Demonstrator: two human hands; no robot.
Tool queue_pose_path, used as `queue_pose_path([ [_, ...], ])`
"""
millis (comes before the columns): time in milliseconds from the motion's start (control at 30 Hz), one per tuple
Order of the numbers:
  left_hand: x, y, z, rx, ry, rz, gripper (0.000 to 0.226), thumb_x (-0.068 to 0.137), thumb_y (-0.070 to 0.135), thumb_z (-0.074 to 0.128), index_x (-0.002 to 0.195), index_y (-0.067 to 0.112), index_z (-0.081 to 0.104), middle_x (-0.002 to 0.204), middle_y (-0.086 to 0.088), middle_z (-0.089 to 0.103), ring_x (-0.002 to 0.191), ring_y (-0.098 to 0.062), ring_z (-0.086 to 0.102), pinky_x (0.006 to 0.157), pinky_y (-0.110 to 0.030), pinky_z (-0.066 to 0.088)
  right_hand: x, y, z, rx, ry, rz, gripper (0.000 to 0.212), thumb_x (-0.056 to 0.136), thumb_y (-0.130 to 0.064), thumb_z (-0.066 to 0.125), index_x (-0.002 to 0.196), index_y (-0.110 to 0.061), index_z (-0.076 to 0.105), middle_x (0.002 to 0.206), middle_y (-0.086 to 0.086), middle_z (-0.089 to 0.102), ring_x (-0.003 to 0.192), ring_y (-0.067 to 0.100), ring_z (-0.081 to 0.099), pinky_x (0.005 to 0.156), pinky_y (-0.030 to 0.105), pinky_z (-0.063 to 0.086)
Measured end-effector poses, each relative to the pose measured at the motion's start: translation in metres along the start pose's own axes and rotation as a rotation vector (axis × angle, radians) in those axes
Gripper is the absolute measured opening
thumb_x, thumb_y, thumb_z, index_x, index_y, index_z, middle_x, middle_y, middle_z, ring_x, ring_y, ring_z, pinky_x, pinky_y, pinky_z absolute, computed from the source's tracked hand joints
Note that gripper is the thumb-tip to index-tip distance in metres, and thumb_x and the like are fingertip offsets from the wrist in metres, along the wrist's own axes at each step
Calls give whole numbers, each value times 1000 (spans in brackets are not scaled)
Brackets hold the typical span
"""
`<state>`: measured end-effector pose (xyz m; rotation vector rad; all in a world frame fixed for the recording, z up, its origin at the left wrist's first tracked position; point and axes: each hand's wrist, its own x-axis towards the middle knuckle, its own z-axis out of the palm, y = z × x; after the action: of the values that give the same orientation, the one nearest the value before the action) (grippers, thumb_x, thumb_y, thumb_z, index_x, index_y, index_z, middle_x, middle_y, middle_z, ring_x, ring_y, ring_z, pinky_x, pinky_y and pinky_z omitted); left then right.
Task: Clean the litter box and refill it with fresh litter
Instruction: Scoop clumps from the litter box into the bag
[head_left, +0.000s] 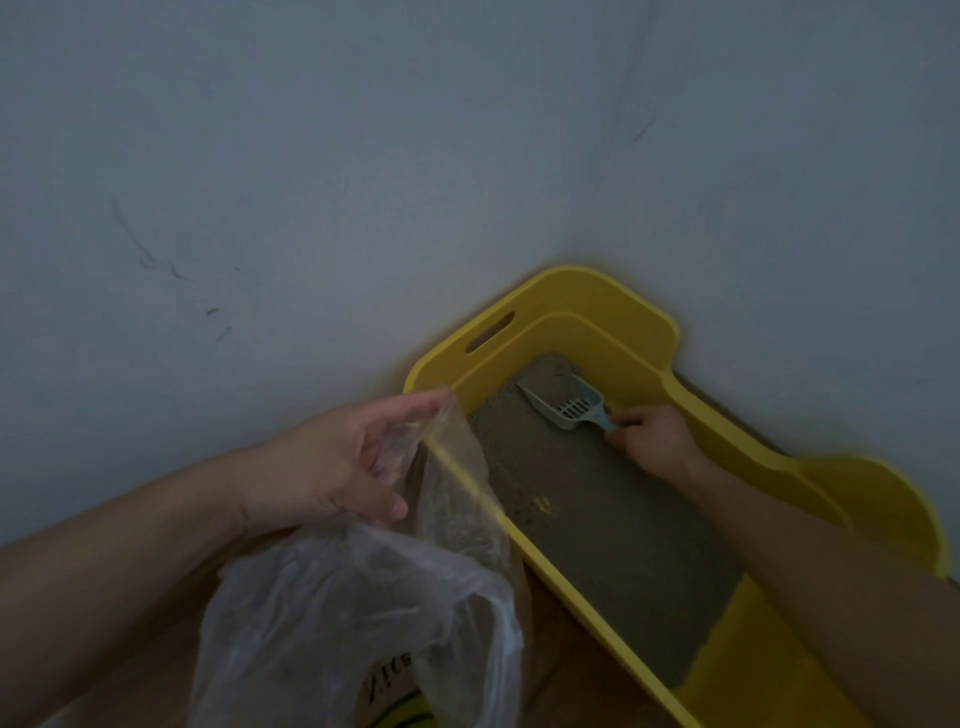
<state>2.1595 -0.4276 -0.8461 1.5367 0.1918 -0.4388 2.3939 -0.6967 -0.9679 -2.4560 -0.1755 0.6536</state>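
Yellow litter box (644, 332), right hand (655, 441) gripping scoop (566, 404) pointing far-left, left hand (332, 462) pinching plastic bag (363, 613).

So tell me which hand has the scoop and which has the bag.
The right hand grips the pale slotted scoop down in the litter of the yellow litter box. The left hand holds the clear plastic bag open outside the box.

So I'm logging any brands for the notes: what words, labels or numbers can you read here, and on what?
"Vice", partly legible dark print low on the clear plastic bag; the reading is uncertain and the rest is cut off or blurred.
Litter box, scoop: no readable text.
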Motion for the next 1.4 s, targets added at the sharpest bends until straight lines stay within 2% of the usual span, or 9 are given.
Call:
queue_pose_path([
  [267, -1, 3, 7, 4, 1, 10, 90, 72, -38, 51, 145, 12, 34, 146, 6, 43, 71, 9, 64, 56, -9, 47, 2, 4, -12, 48, -16, 19, 27, 92, -12, 66, 119, -10, 70, 86, 3, 66, 74, 17, 61, 58, 27, 45],
  [433, -1, -1, 6, 45, -8, 30, 96, 66, -24, 67, 146, 18, 34, 149, 15, 40, 114, 10, 57, 77, -10, 48, 3, 10, -18, 52, -26, 35, 28, 91, -11, 67, 119, -9, 70, 94, 6, 70, 80, 19, 63, 65, 30, 48],
  [533, -1, -5, 0, 49, -19, 0, 96, 64, -15, 70, 147, 22, 37, 140, 3, 48, 86, -2, 63, 66, -18, 47, 0, 9, -18, -66, 6, -31, 29, 93, -14, 64, 121, -12, 70, 110, 5, 70, 80, 10, 58, 71, 26, 45],
  [600, -1, -7, 0, 51, -26, -15, 96, 62, -10, 72, 145, 26, 41, 135, 1, 55, 96, -17, 58, 75, -30, 44, -3, 8, -15, -123, 39, -72, 30, 95, -15, 62, 124, -13, 68, 115, 6, 69, 78, 6, 57, 70, 24, 45],
  [667, -1, -6, 0, 46, -23, -8, 96, 64, -15, 71, 146, 23, 39, 138, 12, 58, 114, -10, 58, 83, -24, 48, -6, 9, -12, -151, 72, -97, 32, 95, -14, 61, 126, -14, 66, 114, 6, 70, 76, 6, 58, 67, 23, 46],
  [800, 0, -4, 5, -3, -24, -2, 90, 73, -36, 54, 144, 15, 36, 143, 4, 49, 79, 3, 67, 62, -12, 51, -9, 10, -9, -208, 106, -148, 30, 95, -14, 60, 124, -16, 69, 107, 6, 72, 74, 9, 58, 63, 24, 44],
  [1033, -2, -2, 4, 76, -1, 2, 95, 61, -7, 71, 143, 30, 40, 142, 18, 51, 120, 0, 52, 86, -16, 44, -16, 3, -11, -128, 108, -179, 30, 95, -15, 61, 125, -17, 67, 96, -1, 64, 72, 2, 54, 56, 17, 39],
  [1167, -4, -3, 1, 45, -12, -14, 93, 64, -5, 76, 141, 38, 46, 128, 1, 60, 110, -23, 45, 87, -36, 34, -22, -1, -12, -113, 105, -195, 31, 95, -16, 62, 126, -17, 66, 98, -1, 65, 71, 0, 54, 55, 15, 39],
  [1400, -10, 4, 6, 64, -5, 8, 91, 63, -5, 73, 139, 38, 46, 132, 25, 58, 117, -23, 37, 89, -36, 28, -41, -9, -18, -126, 112, -240, 33, 94, -16, 64, 127, -19, 66, 99, -1, 66, 79, 9, 60, 72, 27, 49],
])
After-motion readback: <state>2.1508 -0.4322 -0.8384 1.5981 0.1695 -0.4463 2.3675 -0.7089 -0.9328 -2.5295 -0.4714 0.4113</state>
